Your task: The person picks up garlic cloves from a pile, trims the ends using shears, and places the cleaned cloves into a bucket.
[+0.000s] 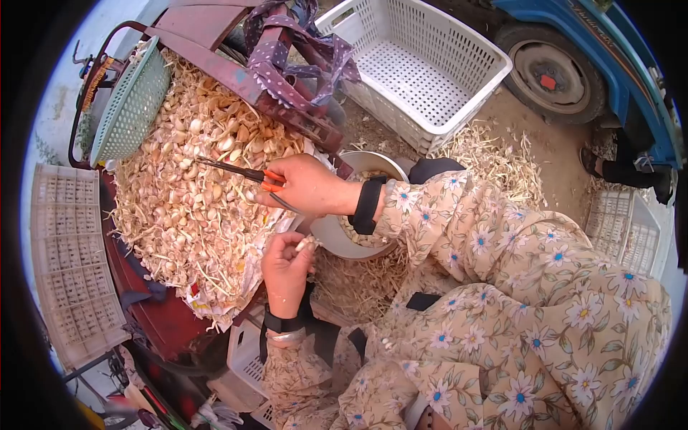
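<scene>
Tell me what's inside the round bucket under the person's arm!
The bucket has pale garlic pieces in it. The right hand and black wristband hide the middle, and the garlic covers the bottom.

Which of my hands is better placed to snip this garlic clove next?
Probably the right. Your right hand holds the orange-handled cutters, while your left hand pinches the garlic clove close by, so it seems better for steadying.

beige floral sleeves [484, 233], purple white-dotted cloth [281, 63], orange tool handles [272, 180].
</scene>
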### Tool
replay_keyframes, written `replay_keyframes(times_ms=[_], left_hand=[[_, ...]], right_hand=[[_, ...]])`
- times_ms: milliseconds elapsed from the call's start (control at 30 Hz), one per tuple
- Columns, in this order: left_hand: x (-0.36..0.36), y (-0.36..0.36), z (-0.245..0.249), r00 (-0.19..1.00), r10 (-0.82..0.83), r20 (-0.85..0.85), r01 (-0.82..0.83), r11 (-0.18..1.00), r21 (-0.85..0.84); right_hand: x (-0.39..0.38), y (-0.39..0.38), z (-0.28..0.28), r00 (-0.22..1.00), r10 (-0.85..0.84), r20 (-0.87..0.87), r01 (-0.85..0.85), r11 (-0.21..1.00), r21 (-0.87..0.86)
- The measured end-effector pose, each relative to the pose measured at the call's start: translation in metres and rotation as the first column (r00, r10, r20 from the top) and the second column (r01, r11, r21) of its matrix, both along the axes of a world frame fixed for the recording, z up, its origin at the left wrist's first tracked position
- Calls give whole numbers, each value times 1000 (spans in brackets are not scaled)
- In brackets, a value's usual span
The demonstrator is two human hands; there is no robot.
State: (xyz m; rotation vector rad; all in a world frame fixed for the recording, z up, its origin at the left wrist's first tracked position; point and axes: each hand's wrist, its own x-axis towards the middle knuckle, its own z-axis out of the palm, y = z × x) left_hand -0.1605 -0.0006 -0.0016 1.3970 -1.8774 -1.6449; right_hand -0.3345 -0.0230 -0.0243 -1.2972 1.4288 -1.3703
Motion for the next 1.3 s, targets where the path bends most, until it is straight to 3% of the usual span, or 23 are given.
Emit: replay_keyframes(times_ms=[33, 100, 167, 200, 267, 333, 400, 500, 600, 667, 700, 733, 833, 867, 967, 1100, 1133, 1233, 1300], left_hand=[[-3, 7, -20, 994, -96, 48, 93, 994, 55], [-18, 18, -37, 974, -186, 128, 216, 935, -282], [-17, 6, -35, 992, -58, 108, 80, 975, -205], [-11, -4, -27, 998, 24, 55, -20, 997, -78], [0, -33, -2, 983, 180, -22, -181, 966, -184], [24, -87, 9, 964, 263, 39, -219, 869, -443], [48, -145, 6, 932, 348, 99, -230, 780, -582], [71, -207, -9, 836, 306, 456, 167, 649, -742], [73, -207, -22, 769, 243, 592, 373, 581, -723], [75, -196, -24, 768, 261, 585, 289, 674, -680], [78, -188, -25, 767, 273, 580, 243, 713, -657], [82, -176, -25, 806, 263, 530, 244, 668, -703], [80, -139, -14, 859, 334, 388, -106, 858, -502], [100, -144, -29, 876, 328, 354, -68, 811, -581], [99, -127, -9, 877, 448, 171, -374, 862, -341], [86, -107, 1, 891, 444, -95, -453, 853, -259], [85, -105, 2, 888, 451, -91, -458, 847, -270], [69, -84, 22, 896, 430, -115, -444, 845, -299], [59, -70, 33, 908, 388, -161, -418, 866, -273]], right_hand=[[-2, -1, -1, 999, -41, -18, 40, 999, -18], [-5, -2, -1, 1000, -29, -1, 29, 999, 22], [-6, 0, 1, 1000, -20, 0, 20, 998, 66], [-6, 0, 0, 1000, -9, -14, 10, 995, 101], [-3, 2, 3, 1000, 4, 15, -6, 995, 104], [-1, 3, 9, 999, 22, 43, -28, 988, 155], [3, 2, 8, 1000, 20, 5, -20, 990, 140], [9, -2, 1, 1000, 6, 27, -8, 997, 76], [8, -3, -1, 1000, 13, 13, -14, 998, 60], [7, -3, -1, 1000, 22, 18, -23, 998, 66], [8, -3, -1, 999, 27, 35, -29, 998, 63], [9, -2, -2, 998, 33, 52, -36, 998, 60], [13, -1, -4, 997, 69, 34, -71, 995, 72], [15, -1, -5, 997, 72, 36, -74, 995, 65], [19, 0, -9, 995, 95, 17, -96, 993, 71], [22, 2, -8, 983, 181, -20, -177, 977, 122], [23, 3, -8, 979, 204, -16, -201, 971, 131], [26, 10, -2, 919, 191, -346, -178, 982, 70], [28, 15, -4, 918, 134, -373, -162, 986, -46]])
